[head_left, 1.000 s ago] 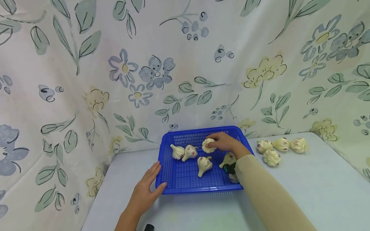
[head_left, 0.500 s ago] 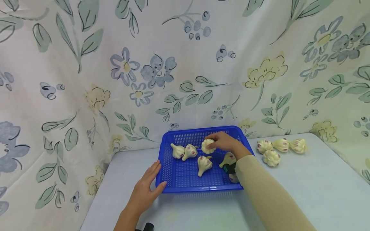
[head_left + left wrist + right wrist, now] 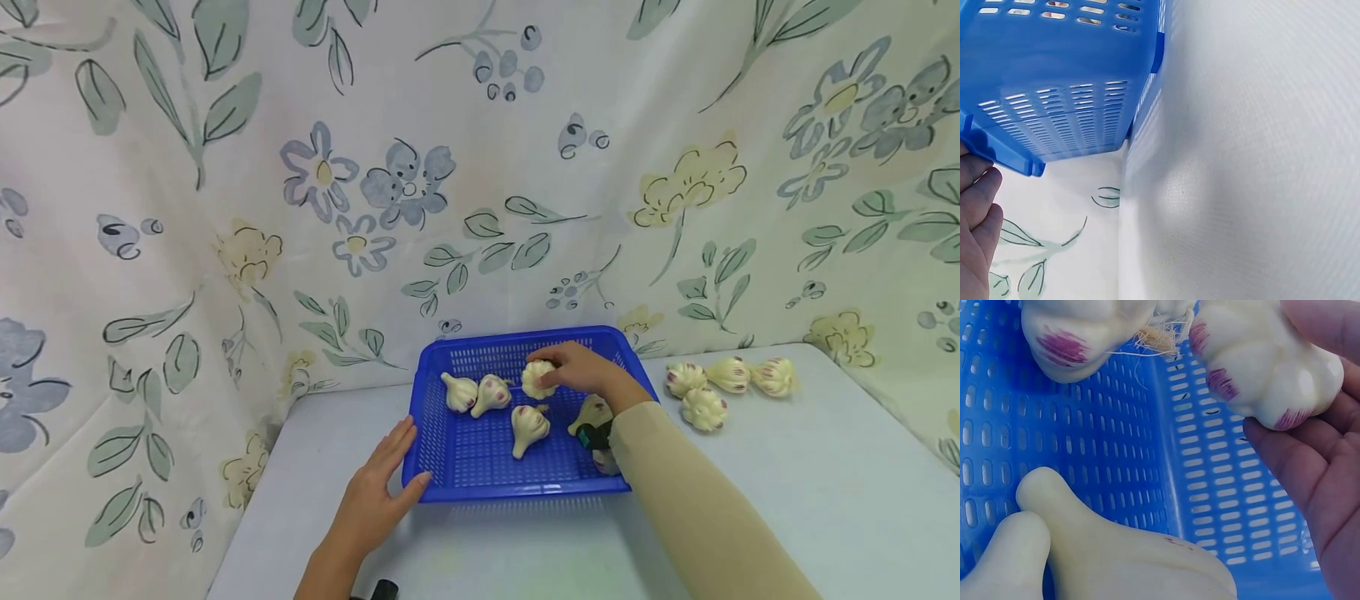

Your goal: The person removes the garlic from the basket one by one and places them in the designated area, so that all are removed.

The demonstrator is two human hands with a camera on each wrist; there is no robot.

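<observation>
1. Right hand (image 3: 581, 369): grip curled round one garlic bulb (image 3: 536, 381), inside the basket (image 3: 525, 495).
2. Left hand (image 3: 371, 504): grip released, fingers extended, fingertips at basket's left rim.
3. Loose bulbs (image 3: 530, 429) in basket: three plainly visible, more partly hidden by right arm.
4. Four outside bulbs (image 3: 704, 410) on desk (image 3: 832, 500), right of basket.
5. Floral cloth (image 3: 480, 167) behind.

Head view: looks from above near side, forward and down, farthest off; takes in basket (image 3: 517, 492), surface (image 3: 810, 500), curtain (image 3: 495, 167). Left wrist view: low, close beside basket's outer wall, turned sideways, facing curtain. Right wrist view: closest, looks down into basket. Head and right wrist views share garlic (image 3: 536, 380); all three share basket.
</observation>
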